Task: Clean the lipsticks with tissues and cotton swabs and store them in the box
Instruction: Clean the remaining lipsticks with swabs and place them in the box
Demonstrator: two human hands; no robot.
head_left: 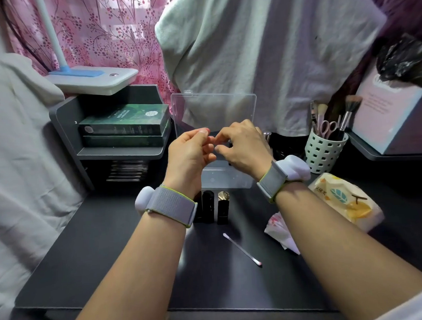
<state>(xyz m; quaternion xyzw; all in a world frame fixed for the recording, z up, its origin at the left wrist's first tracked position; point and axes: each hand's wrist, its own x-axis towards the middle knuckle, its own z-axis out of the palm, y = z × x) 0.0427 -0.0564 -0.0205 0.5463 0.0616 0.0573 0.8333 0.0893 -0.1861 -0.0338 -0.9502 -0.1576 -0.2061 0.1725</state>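
— Lipsticks [211,206]: where do they stand?
— Three dark tubes stand upright in a row on the black counter [112,250], just in front of the clear plastic box [227,181]. The leftmost is partly hidden behind the left wristband; the rightmost one [223,207] has a gold top.
— And the box?
— Its lid [214,110] is raised, upright at the back.
— The hands?
— Both are held up over the box, close together. The left hand [191,152] has its fingers curled, thumb and forefinger brought together; the right hand [244,143] is curled too, fingertips pinched toward the left. Whether anything sits between them I cannot tell.
— What else is on the counter?
— A cotton swab [241,248] with a pink-stained tip lies near the front, a crumpled tissue [281,232] to its right, and a tissue pack [346,201] beyond that. A white perforated brush cup [323,151] stands behind it.
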